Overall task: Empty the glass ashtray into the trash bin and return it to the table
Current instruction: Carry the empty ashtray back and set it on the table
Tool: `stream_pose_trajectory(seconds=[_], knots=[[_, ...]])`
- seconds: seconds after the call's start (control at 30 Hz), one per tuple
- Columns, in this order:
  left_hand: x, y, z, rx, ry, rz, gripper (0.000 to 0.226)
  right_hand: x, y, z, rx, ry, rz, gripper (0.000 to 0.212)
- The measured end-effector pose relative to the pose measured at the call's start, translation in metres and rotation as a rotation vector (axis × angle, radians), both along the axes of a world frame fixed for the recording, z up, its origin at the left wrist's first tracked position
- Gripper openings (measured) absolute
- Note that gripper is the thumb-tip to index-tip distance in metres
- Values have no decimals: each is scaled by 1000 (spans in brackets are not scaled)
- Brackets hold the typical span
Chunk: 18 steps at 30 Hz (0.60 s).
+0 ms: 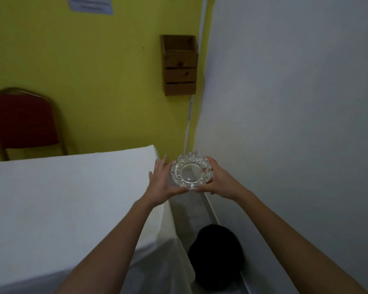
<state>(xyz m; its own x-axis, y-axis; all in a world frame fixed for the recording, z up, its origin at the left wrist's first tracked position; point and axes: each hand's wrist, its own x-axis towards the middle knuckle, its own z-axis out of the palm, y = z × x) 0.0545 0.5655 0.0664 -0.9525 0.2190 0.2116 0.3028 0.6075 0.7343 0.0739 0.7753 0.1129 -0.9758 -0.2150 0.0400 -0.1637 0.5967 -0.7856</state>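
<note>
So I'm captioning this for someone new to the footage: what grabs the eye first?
The cut-glass ashtray at centre, cupped between the left hand and right hand beyond the white table corner. Next, the yellow wall with its wooden box, and the dark trash bin below.

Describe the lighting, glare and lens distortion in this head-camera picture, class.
Head view: dim, flat light; the glass ashtray, held between the left hand and right hand, catches small highlights; the black bin is featureless shadow; wide-angle bending curves the white table edge.
</note>
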Motion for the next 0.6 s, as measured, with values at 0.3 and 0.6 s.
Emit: stream_pose_trajectory(seconds=[0.3, 0.6], knots=[[8, -187, -12, -29, -51, 170, 103, -33, -181, -11, 248, 171, 141, 96], [35, -399, -21, -111, -137, 285, 100, -39, -396, -51, 289, 190, 252, 105]])
